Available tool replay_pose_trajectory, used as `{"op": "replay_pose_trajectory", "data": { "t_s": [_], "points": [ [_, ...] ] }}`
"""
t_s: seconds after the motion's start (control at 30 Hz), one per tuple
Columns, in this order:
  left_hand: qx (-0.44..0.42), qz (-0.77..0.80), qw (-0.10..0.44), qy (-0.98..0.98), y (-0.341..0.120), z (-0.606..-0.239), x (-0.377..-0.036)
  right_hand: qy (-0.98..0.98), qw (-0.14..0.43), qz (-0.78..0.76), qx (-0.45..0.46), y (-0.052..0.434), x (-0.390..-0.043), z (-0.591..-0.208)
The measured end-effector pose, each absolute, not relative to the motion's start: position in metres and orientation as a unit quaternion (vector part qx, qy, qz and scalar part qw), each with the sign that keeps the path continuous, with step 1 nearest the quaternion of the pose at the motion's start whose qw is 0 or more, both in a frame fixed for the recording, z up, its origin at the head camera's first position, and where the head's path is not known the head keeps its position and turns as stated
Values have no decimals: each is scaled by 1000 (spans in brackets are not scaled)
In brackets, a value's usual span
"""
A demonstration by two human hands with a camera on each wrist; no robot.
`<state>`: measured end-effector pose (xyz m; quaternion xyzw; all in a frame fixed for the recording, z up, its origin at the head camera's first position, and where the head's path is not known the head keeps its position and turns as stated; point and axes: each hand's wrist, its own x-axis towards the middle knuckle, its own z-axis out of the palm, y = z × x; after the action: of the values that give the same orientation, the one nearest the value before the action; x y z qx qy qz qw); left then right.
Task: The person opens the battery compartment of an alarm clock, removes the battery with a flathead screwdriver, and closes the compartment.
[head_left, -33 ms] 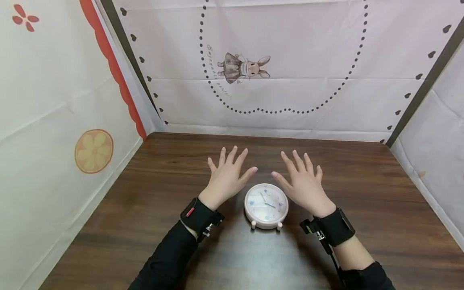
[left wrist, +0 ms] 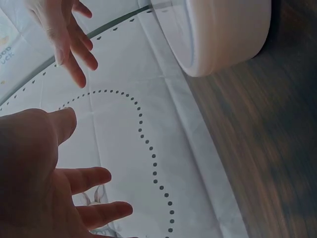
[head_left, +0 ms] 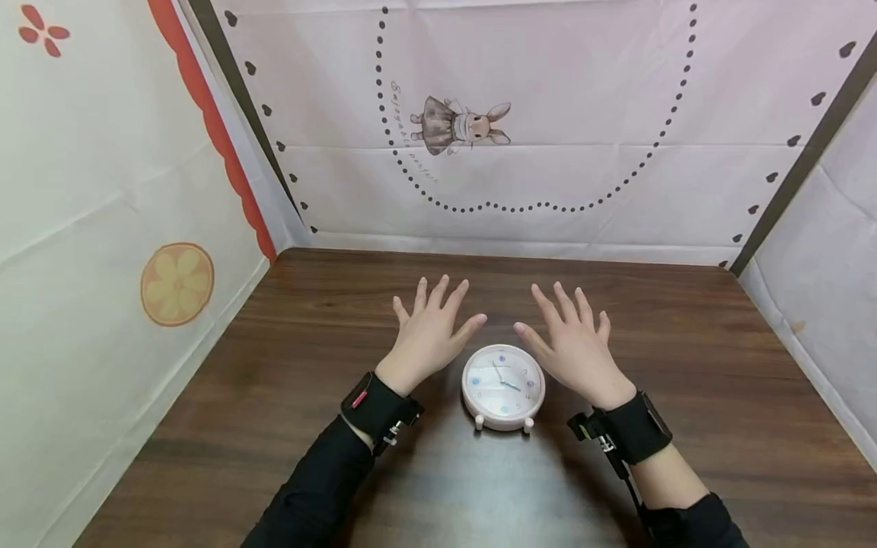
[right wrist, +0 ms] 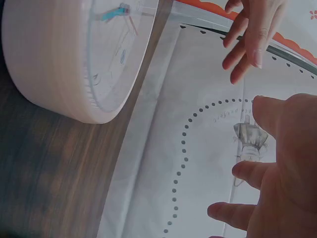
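A round white clock [head_left: 503,396] with two small feet is on the brown table, its dial facing up toward the head camera. Up and left of it in the head view, my left hand [head_left: 426,335] is held with fingers spread and straight. My right hand [head_left: 577,346] mirrors it on the other side, fingers spread too. Neither hand holds anything. In the left wrist view the clock's side [left wrist: 233,34] appears near the left hand [left wrist: 29,168], with a gap between. The right wrist view shows the dial [right wrist: 119,54] with a blue hand, apart from the right hand [right wrist: 292,173].
Brown wood tabletop [head_left: 329,304] lies under everything. A white cloth with a printed rabbit [head_left: 455,128] rises behind it, and further white cloths stand at left [head_left: 103,342] and right [head_left: 836,266]. Black straps [head_left: 380,411] wrap both wrists.
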<state>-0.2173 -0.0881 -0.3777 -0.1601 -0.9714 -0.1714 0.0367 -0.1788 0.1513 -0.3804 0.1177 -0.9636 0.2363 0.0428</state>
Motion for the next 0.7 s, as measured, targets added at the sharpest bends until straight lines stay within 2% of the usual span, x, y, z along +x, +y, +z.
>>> {"op": "replay_pose_trajectory", "data": {
  "t_s": [0.4,0.53,0.7],
  "points": [
    [-191,-183,38,-964,-91,-376,-206,-956,31,262,126,158,-177,-382],
    [-220,-194,17,-956,-96,-383,-190,-940,-14,313,137,164,-173,-387],
    [-204,-200,-24,-958,-105,-395,-165,-917,-73,353,172,171,-166,-407]
  ]
}}
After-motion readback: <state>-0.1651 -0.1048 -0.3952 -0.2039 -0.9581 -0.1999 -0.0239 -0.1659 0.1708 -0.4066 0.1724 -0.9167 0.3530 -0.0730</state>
